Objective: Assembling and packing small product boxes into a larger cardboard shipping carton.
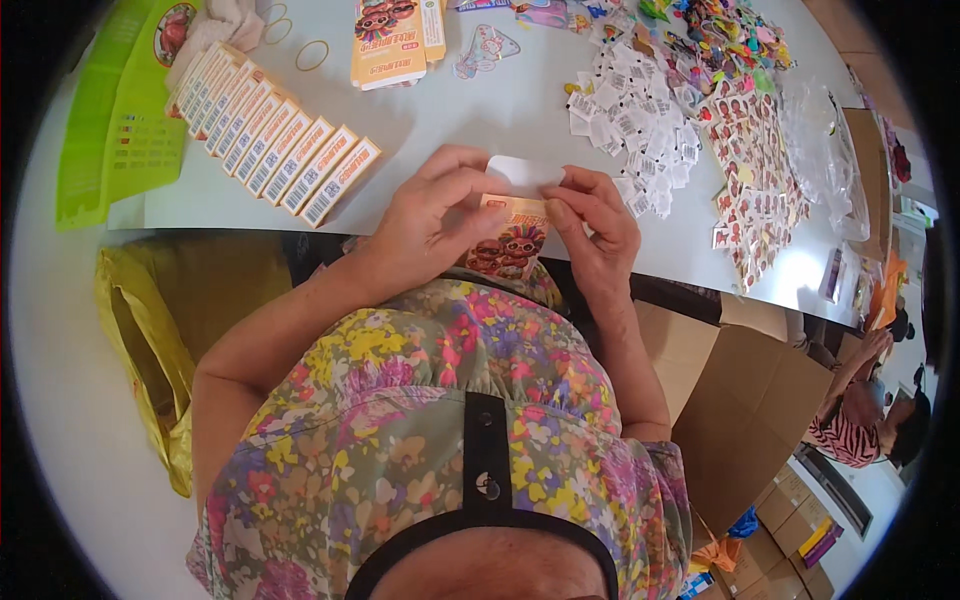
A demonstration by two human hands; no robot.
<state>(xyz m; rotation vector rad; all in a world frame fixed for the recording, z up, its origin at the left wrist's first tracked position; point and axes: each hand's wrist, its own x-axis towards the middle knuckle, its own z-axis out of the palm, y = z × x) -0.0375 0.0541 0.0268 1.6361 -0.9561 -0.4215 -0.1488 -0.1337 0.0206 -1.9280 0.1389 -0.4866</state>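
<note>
Between my two hands, at the table's front edge, is a small orange printed box (pixel 510 240) with cartoon figures on its front. Its white end flap (pixel 525 174) stands up at the top. My left hand (pixel 445 205) grips the box's left side near the flap, thumb against the front. On the other side, my right hand (pixel 595 225) pinches the flap and upper right corner between thumb and fingers. Left of my hands, a slanting row of similar boxes (pixel 285 150) stands on the table, narrow barcoded sides showing. More orange boxes (pixel 390 45) lie stacked farther back.
White barcoded tags (pixel 640 120), sticker sheets (pixel 750 160) and small colourful trinkets (pixel 720 50) are heaped at right beside clear plastic bags (pixel 825 150). Rubber bands (pixel 312 56) and a green printed sheet (pixel 130 130) lie left. An open carton (pixel 750 410) stands right; another person (pixel 865 420) sits beyond.
</note>
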